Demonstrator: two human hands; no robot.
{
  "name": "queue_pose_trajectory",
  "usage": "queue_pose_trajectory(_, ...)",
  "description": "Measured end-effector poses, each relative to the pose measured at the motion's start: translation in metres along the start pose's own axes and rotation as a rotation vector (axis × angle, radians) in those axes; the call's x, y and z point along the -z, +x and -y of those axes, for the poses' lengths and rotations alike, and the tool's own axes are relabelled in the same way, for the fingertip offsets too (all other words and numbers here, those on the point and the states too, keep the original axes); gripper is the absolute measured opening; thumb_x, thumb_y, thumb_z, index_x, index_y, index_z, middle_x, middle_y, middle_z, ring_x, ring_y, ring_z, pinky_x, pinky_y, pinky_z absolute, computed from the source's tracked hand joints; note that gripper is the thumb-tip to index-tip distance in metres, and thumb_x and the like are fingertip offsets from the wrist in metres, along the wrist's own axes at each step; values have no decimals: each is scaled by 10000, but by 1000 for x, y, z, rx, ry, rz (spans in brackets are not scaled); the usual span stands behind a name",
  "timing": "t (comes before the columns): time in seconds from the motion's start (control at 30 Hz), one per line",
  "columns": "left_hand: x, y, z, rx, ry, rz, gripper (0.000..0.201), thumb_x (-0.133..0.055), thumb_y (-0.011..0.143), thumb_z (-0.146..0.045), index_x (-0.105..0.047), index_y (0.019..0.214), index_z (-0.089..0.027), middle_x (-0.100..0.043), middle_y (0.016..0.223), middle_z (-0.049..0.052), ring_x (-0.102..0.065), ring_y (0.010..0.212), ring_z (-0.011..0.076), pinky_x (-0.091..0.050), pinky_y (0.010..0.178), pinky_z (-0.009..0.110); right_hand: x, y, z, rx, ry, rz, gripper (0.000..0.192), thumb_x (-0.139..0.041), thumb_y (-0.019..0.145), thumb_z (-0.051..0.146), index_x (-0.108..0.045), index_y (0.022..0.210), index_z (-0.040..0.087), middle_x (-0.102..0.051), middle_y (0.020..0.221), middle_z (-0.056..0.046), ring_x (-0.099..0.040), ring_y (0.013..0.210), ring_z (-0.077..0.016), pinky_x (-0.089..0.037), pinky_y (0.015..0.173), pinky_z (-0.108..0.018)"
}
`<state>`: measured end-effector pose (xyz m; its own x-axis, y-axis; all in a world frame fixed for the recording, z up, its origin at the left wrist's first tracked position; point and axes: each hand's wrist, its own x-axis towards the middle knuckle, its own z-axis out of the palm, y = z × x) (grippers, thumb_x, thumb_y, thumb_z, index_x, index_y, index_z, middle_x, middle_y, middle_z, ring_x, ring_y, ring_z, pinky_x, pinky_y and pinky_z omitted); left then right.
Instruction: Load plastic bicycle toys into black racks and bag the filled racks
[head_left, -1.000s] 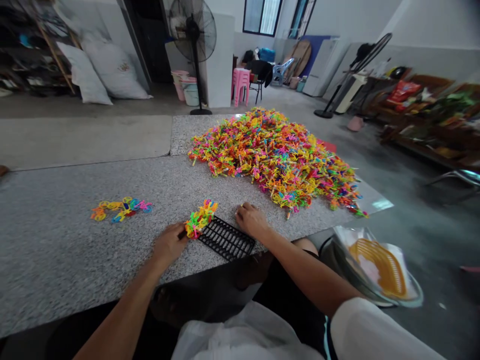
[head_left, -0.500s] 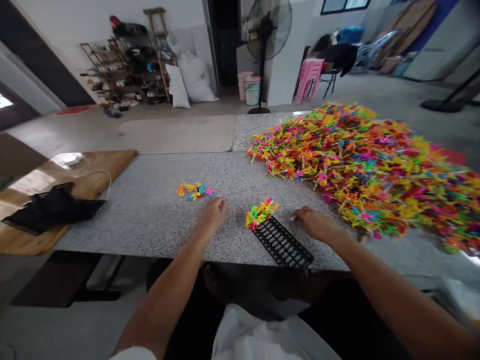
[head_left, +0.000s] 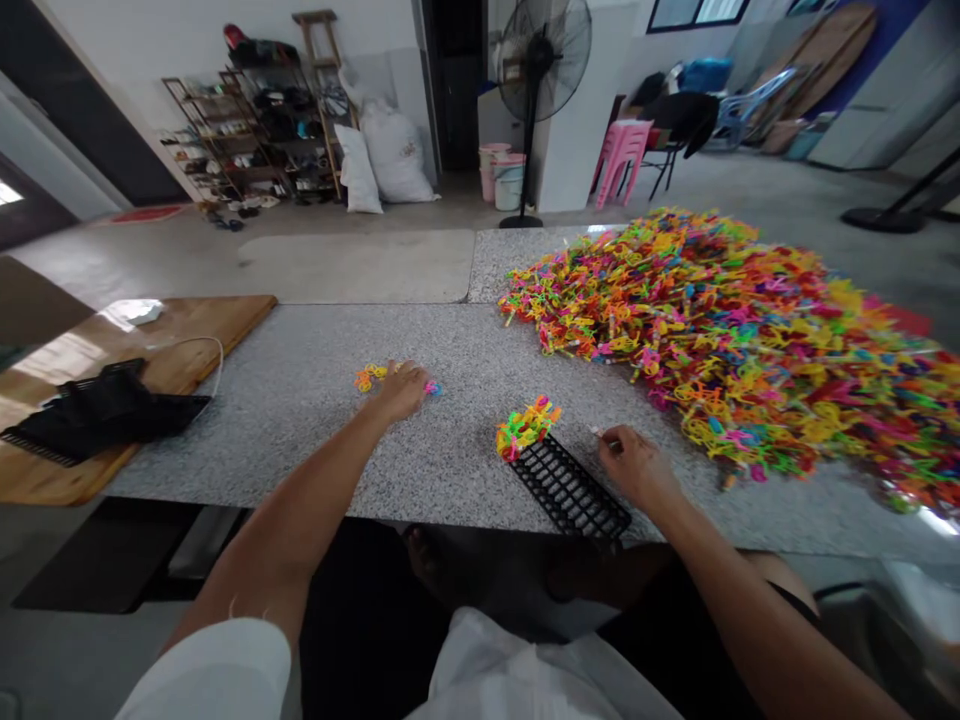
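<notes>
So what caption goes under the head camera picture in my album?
Left hand over small colourful pieces, right hand beside a black rack, near a bright heap.

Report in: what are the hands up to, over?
Left hand over small colourful bunch. Right hand beside black grid tray. Bright pieces heaped at tray's far end. Big pile off right, not between the hands.

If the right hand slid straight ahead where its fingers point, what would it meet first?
The right hand would probably meet the coloured clump at the far end of the black grid, though it might skim past. A tiny white bit shows right by its fingers, perhaps pinched.
</notes>
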<state>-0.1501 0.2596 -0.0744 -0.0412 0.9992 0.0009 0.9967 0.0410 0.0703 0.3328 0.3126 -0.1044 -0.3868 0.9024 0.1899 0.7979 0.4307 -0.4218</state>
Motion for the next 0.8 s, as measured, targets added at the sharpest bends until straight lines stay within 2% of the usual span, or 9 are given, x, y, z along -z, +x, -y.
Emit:
queue_pose_trajectory(0.1,5,2,-5,-52,-42,26,84,-631,970,-231,-712,966,-209,-770,1147,125,-634,1295,303,-160,1331,661,7,-8,19,1,148,10,191,-511,1002,373,-645,1030,240,-801,963,-135,-771,888,-291,-588,873,-409)
queue_pose_trajectory(0.2,14,2,-12,-46,-142,-2,23,-687,917,-210,-694,899,-222,-774,1028,83,-671,1169,272,-197,1330,607,18,-15,43,4,297,47,211,-528,1004,414,-645,1052,246,-806,968,-110,-777,862,-271,-593,828,-383)
queue_pose_trajectory(0.33,23,-5,-36,181,-394,-228,184,-706,886,-213,-710,1069,-229,-775,1061,85,-698,1141,276,-390,1231,492,28,-26,80,34,519,70,240,-560,1010,443,-673,1077,242,-796,964,-78,-766,857,-248,-593,821,-368)
queue_pose_trajectory(0.4,26,-15,-59,343,-666,-351,307,-710,912,-300,-677,1207,-217,-769,1086,88,-720,1080,261,-511,1082,440,27,-31,100,40,659,73,253,-599,1014,467,-688,1090,243,-780,947,-61,-743,840,-234,-588,797,-360)
queue_pose_trajectory(0.43,27,-22,-74,415,-878,-383,371,-731,909,-348,-658,1246,-212,-766,1083,82,-730,1024,240,-548,1002,409,25,-32,109,36,748,79,264,-623,1011,483,-693,1099,244,-766,933,-50,-724,814,-221,-583,764,-348)
queue_pose_trajectory(0.5,30,-41,-107,464,-1365,-332,473,-807,861,-439,-651,1242,-206,-768,1084,71,-736,943,199,-579,901,362,20,-33,128,13,949,117,295,-678,996,519,-696,1106,246,-724,878,-24,-672,734,-189,-559,671,-312)
queue_pose_trajectory(0.57,35,-61,-139,427,-1676,-220,507,-903,778,-455,-682,1150,-192,-774,1087,67,-738,940,177,-592,886,330,15,-30,144,-18,1140,174,337,-742,962,552,-696,1087,243,-679,826,2,-616,665,-156,-529,604,-280)
queue_pose_trajectory(0.67,46,-85,-177,405,-1873,-123,456,-967,728,-404,-714,1036,-182,-778,1030,42,-733,909,153,-607,872,302,13,-24,155,-70,1333,231,396,-814,907,587,-704,1046,233,-665,800,20,-578,616,-125,-517,581,-261)
queue_pose_trajectory(0.8,57,-96,-199,422,-1928,-10,415,-981,723,-373,-752,1001,-166,-783,964,40,-730,839,147,-614,792,281,15,-19,150,-139,1481,262,425,-851,862,598,-728,1023,225,-664,778,32,-551,562,-103,-509,548,-253)
